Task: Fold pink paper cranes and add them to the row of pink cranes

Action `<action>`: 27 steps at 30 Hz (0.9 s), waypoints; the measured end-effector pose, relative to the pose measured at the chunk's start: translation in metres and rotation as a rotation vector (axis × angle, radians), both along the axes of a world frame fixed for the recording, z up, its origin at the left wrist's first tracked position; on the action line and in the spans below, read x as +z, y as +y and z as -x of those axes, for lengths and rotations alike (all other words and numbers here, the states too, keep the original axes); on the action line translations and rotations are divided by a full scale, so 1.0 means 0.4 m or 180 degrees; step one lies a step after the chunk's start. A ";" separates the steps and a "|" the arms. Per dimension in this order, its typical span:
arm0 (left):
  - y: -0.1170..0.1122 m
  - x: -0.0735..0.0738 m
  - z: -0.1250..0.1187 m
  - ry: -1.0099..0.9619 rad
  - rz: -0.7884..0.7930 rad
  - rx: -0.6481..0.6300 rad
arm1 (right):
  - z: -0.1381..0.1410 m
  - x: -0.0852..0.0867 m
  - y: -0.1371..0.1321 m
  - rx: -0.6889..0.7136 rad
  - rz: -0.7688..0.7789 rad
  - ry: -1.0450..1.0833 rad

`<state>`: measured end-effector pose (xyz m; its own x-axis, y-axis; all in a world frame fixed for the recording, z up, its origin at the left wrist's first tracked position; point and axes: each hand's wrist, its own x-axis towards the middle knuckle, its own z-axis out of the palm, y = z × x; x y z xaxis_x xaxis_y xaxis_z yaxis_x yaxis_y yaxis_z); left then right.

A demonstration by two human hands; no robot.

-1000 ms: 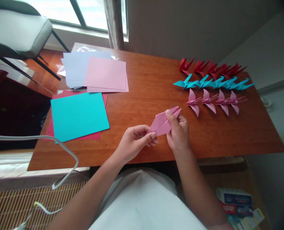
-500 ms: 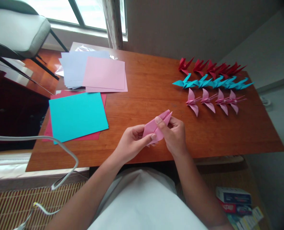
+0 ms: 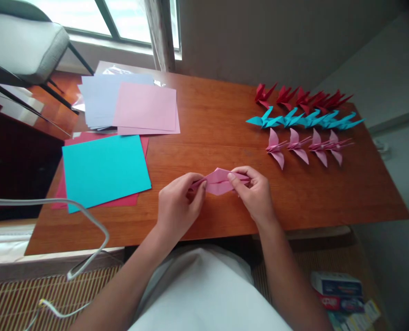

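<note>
Between my two hands is a folded pink paper, a long pointed shape with a crease along its middle, held above the near part of the wooden table. My left hand pinches its left end between thumb and fingers. On the other end, my right hand has its thumb on top and its fingers behind. To the right stand pink paper cranes in a row, with a row of turquoise paper cranes and a row of red paper cranes behind them.
On the table's left lie turquoise sheets over red sheets. Behind them are pink sheets on pale blue-grey sheets. A white cable loops past the near left corner. A chair stands beyond, by the window.
The pink folded paper has turned from slanted to nearly level. My left hand has shifted from its lower left side to pinch the left tip. My right hand keeps its hold.
</note>
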<state>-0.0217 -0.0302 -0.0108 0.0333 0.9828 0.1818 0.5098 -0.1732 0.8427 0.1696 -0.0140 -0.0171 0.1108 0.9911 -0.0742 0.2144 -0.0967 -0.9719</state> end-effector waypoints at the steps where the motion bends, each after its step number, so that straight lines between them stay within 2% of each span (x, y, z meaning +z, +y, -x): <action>1: 0.003 0.002 0.003 0.0337 -0.0146 -0.0010 | -0.003 0.000 0.001 0.0054 -0.0079 -0.0184; 4: 0.009 0.005 0.008 0.0966 -0.0447 -0.0074 | -0.003 0.001 0.002 0.0184 -0.0232 -0.0527; 9: 0.008 -0.007 0.004 0.1073 -0.0567 -0.0252 | 0.004 0.001 0.000 0.0167 -0.0246 -0.0589; 13: 0.007 -0.007 0.004 0.0556 -0.0421 -0.0436 | 0.001 0.003 -0.002 0.0239 -0.0250 -0.0380; 16: 0.009 -0.002 0.009 -0.0072 0.0015 -0.0503 | 0.004 0.001 -0.002 0.0136 -0.0393 -0.0185; 19: 0.011 -0.003 0.014 -0.0672 0.0386 -0.0322 | 0.014 -0.002 -0.003 -0.0132 -0.0653 -0.0085; 22: 0.013 -0.006 0.018 -0.1137 0.0535 -0.0057 | 0.028 -0.004 -0.008 -0.0364 -0.0941 -0.0101; 27: 0.017 0.000 0.022 -0.1505 0.0716 0.0108 | 0.046 -0.001 -0.021 -0.0635 -0.1149 -0.0028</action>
